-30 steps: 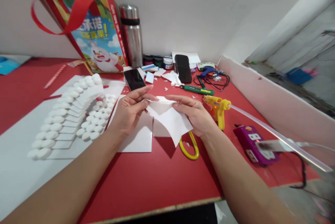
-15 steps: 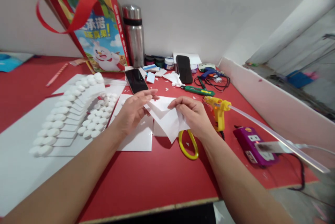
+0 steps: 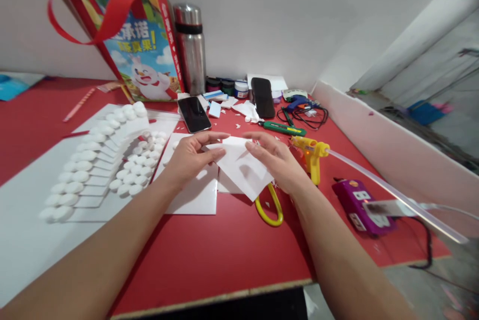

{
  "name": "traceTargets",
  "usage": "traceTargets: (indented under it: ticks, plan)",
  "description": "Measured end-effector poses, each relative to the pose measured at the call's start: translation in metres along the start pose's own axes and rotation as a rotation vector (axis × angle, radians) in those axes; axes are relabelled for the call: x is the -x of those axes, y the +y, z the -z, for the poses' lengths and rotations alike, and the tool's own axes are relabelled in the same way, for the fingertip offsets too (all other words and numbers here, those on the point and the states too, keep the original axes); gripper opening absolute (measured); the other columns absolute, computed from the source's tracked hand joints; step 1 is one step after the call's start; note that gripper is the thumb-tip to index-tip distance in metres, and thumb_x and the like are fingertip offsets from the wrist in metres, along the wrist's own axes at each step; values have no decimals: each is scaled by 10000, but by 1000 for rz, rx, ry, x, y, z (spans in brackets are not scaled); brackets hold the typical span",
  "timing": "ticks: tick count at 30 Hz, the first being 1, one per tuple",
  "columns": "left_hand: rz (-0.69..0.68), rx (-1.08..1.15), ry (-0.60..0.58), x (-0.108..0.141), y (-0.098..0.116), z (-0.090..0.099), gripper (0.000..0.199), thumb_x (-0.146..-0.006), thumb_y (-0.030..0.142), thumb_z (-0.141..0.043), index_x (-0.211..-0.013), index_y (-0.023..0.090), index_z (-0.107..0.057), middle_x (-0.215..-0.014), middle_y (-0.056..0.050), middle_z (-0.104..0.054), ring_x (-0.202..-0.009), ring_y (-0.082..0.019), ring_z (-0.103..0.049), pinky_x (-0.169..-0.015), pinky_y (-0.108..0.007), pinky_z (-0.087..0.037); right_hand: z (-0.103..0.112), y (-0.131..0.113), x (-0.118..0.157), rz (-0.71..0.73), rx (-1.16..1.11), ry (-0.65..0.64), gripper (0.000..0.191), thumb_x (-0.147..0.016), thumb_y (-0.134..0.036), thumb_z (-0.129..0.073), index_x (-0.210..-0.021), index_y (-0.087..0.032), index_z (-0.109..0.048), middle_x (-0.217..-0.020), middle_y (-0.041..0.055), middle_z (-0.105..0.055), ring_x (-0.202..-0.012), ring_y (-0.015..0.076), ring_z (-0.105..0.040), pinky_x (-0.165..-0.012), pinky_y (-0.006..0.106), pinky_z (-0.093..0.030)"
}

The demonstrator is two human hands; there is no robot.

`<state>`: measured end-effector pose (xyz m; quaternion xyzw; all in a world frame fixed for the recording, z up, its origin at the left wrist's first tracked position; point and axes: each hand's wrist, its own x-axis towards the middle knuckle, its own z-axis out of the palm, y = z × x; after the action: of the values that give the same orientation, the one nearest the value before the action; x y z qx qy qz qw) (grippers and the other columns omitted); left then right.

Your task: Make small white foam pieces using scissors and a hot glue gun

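Between my two hands is a small sheet of white paper (image 3: 245, 167), tilted above the red table with one corner pointing down toward me. My left hand (image 3: 196, 155) pinches its left edge between thumb and fingers. At the upper right edge, my right hand (image 3: 271, 155) grips it the same way. Beneath it lie white sheets (image 3: 198, 197) on the table. The yellow handle of a pair of scissors (image 3: 277, 215) shows below my right hand; the blades are hidden. To the left stands a white model with stepped slats and rows of round white discs (image 3: 129, 178).
A yellow glue gun (image 3: 312, 155) with a long clear stick stands right of my right hand. Beyond it is a purple power strip (image 3: 362, 207). Behind lie a green cutter (image 3: 282, 128), two phones (image 3: 194, 114), paper scraps, a steel flask (image 3: 190, 50) and a gift bag (image 3: 138, 60).
The paper has been turned and flattened between my hands. My left thumb now presses on its near face, and my right fingers have straightened along the top edge.
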<state>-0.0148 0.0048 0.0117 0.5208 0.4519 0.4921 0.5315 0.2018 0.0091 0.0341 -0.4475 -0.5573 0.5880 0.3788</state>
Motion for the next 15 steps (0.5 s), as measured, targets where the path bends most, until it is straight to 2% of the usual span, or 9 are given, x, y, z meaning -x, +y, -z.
traceTargets:
  ticks: [3,5,9,15]
  plan:
    - [-43,-88,-12,1,2,-1,348,-771,257,-844,-1114,205,-816,-1027,-57,-781,-641,-78,-550,-615,-221,-471,-1,5,-3,-88,-11,-12,441,-831,-617,-757,-864,-177,-755,-739,34,-736,-586,134,-642,-513,229,-450]
    - [-57,-105,-23,1,2,-1,311,-794,268,-819,-1098,201,-822,-1026,-68,-785,-630,-82,-547,-609,-228,-470,-1,8,-5,-145,-59,-7,511,-816,-673,-743,-740,-167,-746,-683,49,-727,-541,135,-629,-470,231,-424]
    - [-44,-102,-27,1,-1,0,326,-814,291,-804,-1128,202,-813,-1051,-82,-783,-566,-80,-568,-575,-244,-477,0,10,-5,-176,-57,39,467,-763,-637,-807,-714,-174,-769,-679,62,-744,-530,152,-637,-462,247,-441]
    - [39,-10,-85,0,-5,0,374,-807,337,-831,-1136,161,-799,-915,-72,-769,-582,-127,-666,-608,-275,-560,2,9,-3,-111,38,62,319,-746,-494,-847,-807,-182,-824,-730,47,-765,-575,153,-637,-510,257,-450]
